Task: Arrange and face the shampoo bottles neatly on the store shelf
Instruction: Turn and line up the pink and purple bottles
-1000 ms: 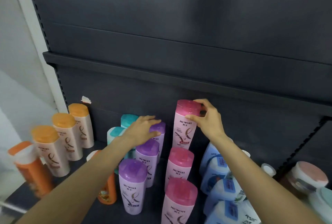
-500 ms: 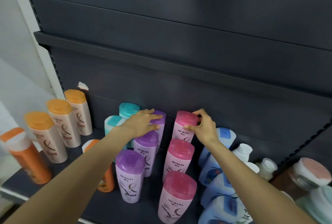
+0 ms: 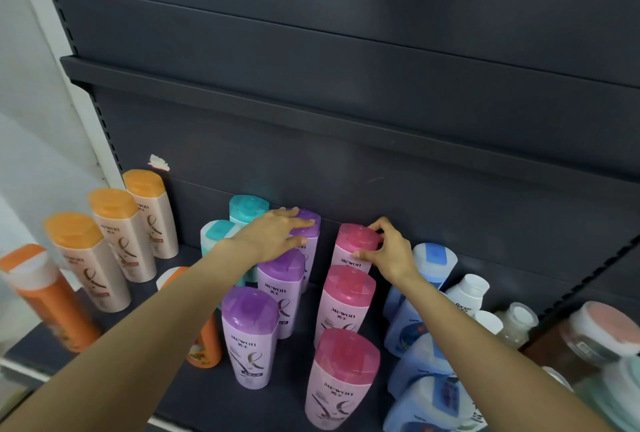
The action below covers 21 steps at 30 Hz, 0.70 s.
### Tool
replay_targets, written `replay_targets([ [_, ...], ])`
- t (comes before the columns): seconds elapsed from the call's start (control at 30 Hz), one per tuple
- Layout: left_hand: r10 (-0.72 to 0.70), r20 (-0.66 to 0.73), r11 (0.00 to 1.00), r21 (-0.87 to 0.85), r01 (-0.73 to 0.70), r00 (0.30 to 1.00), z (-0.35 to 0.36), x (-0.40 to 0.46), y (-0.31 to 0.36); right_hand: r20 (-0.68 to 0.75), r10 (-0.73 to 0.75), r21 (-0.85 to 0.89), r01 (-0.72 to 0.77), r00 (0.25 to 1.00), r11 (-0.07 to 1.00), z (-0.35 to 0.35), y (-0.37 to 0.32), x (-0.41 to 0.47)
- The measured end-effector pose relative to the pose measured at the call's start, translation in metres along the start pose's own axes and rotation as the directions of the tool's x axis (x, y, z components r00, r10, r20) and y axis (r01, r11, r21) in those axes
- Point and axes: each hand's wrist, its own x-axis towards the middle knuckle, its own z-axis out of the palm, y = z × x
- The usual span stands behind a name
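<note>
Dark grey metal store shelf [image 3: 166,376]: three pink-capped plastic shampoo bottles in a front-to-back row, three purple-capped ones in a row just left. Right hand [image 3: 391,253] grips the cap of the rearmost pink-capped bottle [image 3: 353,248], upright near the back panel. Left hand [image 3: 277,234] rests on the rearmost purple-capped bottle [image 3: 310,234], fingers straight.

You're facing a matt dark-grey metal shelf [image 3: 311,393] with a smooth back panel [image 3: 346,33]. The pink-capped bottles [image 3: 341,379] and purple-capped bottles [image 3: 250,341] are smooth plastic with translucent glossy caps; the orange-capped bottles [image 3: 117,234] carry a pearly satin sheen.
</note>
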Motion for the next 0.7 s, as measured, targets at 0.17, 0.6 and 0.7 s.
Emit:
replay_targets([
  [0.17,-0.001,-0.039,1.0,-0.007,0.001,0.999,0.002,-0.002,0.001,0.014,-0.116,-0.295,0.115,0.993,0.948,-0.008,-0.002,0.001],
  [0.6,-0.171,-0.205,0.985,-0.012,0.172,0.964,0.007,0.012,0.009,0.148,-0.37,-0.419,0.397,0.917,0.817,-0.011,-0.001,0.008],
  [0.7,-0.235,-0.193,0.971,-0.086,0.222,0.953,0.006,0.017,0.011,0.104,-0.385,-0.407,0.392,0.917,0.825,-0.008,0.002,0.007],
])
